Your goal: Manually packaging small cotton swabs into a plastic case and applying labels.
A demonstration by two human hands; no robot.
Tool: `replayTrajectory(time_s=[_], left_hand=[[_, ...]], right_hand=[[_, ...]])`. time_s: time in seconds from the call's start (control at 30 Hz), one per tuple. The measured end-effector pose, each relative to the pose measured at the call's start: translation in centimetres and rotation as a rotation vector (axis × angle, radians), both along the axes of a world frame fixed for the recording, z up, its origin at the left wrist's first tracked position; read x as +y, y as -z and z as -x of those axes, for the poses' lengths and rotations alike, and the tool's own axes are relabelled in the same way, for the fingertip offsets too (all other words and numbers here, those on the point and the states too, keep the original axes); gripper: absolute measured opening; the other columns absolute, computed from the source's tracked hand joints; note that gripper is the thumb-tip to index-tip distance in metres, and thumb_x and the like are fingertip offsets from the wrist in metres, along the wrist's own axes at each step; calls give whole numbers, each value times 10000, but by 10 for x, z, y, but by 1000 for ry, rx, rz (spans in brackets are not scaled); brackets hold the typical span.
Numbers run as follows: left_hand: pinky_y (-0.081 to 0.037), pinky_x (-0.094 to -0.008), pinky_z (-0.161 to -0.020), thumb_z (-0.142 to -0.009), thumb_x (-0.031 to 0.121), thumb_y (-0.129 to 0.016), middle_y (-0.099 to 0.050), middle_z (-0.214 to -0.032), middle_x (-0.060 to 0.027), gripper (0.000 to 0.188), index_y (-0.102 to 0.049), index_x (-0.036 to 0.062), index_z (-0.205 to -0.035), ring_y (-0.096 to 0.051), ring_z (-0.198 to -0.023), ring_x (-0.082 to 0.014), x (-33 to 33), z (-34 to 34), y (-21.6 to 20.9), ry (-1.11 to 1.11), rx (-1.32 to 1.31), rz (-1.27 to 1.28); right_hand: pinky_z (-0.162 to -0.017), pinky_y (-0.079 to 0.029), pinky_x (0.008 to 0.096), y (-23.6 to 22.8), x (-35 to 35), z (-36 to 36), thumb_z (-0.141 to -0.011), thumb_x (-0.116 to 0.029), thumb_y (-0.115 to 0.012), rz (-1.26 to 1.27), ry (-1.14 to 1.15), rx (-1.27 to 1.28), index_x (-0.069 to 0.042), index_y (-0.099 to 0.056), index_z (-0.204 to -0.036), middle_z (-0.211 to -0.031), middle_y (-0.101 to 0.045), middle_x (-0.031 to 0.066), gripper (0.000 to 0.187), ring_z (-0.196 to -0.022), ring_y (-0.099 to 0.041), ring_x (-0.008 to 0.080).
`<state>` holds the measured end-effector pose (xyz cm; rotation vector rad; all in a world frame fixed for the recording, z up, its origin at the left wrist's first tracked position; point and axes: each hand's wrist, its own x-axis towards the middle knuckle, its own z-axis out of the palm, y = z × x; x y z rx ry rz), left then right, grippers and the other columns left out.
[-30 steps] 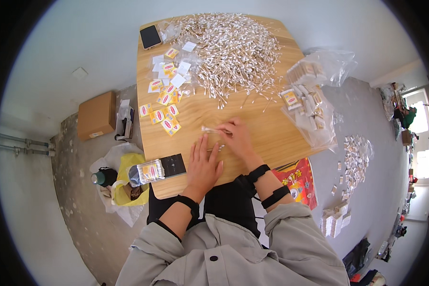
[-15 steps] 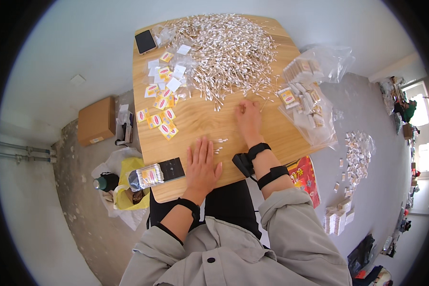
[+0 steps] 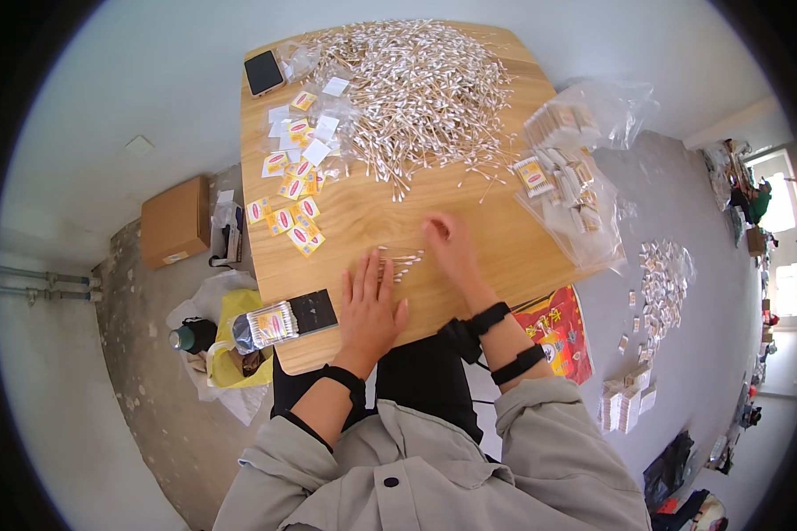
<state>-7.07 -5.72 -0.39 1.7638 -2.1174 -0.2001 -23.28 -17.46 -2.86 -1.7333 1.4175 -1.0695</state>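
My left hand [image 3: 368, 305] lies flat on the wooden table [image 3: 363, 212], fingers stretched out. Beside its fingertips is a small bunch of cotton swabs [image 3: 405, 259], partly under the hand. Just right of that bunch, my right hand [image 3: 454, 254] is closed with curled fingers; whatever they may hold is hidden. A large heap of loose cotton swabs [image 3: 425, 93] covers the far part of the table, with a few strays near its front edge. Left of my left hand, a filled pack of cotton swabs [image 3: 273, 324] rests on a dark flat strip [image 3: 315, 310].
Yellow-and-white printed cards [image 3: 294, 190] lie scattered on the table's left, near a phone [image 3: 264, 73]. Plastic bags of packed swabs [image 3: 576, 181] sit along the right edge. On the floor are a cardboard box [image 3: 175, 223], a yellow bag [image 3: 239, 354] and many small packs [image 3: 664, 288].
My right hand has come back from near the heap, toward me and leftward, to the small bunch of swabs. More swabs show beside my left hand, which stays flat.
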Motion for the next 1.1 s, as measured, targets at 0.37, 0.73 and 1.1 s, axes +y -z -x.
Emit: replayTrajectory(time_s=[0.37, 0.73, 1.1], left_hand=[[-129, -506, -1168, -869, 356, -566, -226, -1555, -161, 727, -315, 8, -1456, -184, -1454, -305, 2, 0, -3, 6, 6, -56], [-129, -497, -1171, -866, 376, -569, -207, -1566, -154, 736, -313, 41, -1470, -163, -1462, -285, 0, -2, -2, 14, -20, -104], [-149, -485, -1170, -858, 364, -586, -219, -1554, -178, 743, -315, 11, -1453, -169, -1458, -308, 2, -1, 0, 2, 60, -35]], right_hand=[[-675, -500, 373, -5, -66, 22, -804, -38, -656, 219, 409, 458, -68, -630, -1012, -879, -579, 100, 211, -807, -599, 281], [-639, -483, 345, -11, 12, 13, -805, -27, -634, 65, 134, 226, -71, -661, -915, -813, -576, 127, 121, -761, -590, 261], [-729, -492, 416, 4, -45, 55, -799, -122, -663, 296, 667, 507, -37, -571, -1057, -958, -571, 156, 287, -883, -581, 341]])
